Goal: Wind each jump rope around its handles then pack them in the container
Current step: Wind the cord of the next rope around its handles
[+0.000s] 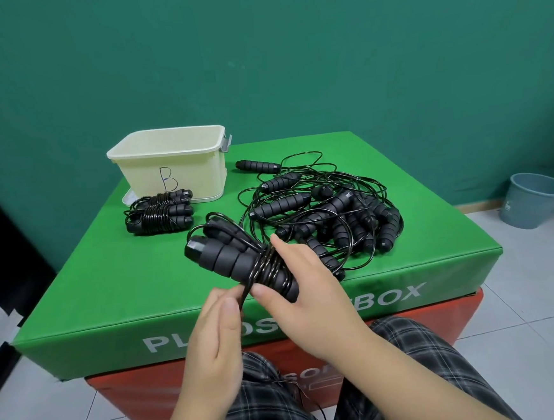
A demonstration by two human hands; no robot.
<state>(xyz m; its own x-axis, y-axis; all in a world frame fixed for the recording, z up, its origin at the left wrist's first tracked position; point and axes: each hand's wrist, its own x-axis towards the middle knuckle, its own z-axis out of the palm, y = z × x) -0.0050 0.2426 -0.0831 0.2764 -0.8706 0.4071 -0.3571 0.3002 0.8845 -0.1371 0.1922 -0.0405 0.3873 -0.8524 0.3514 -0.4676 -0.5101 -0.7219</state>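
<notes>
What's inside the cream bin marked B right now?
Nothing shows above the rim of the bin; only its far inner wall is visible. Its floor is hidden by the front wall. Wound ropes lie on the green box in front of it.

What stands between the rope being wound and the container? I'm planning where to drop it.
Nothing blocks the container's open top. The wound ropes lie against its front, on the straight line from the rope in hand; lift over them.
</notes>
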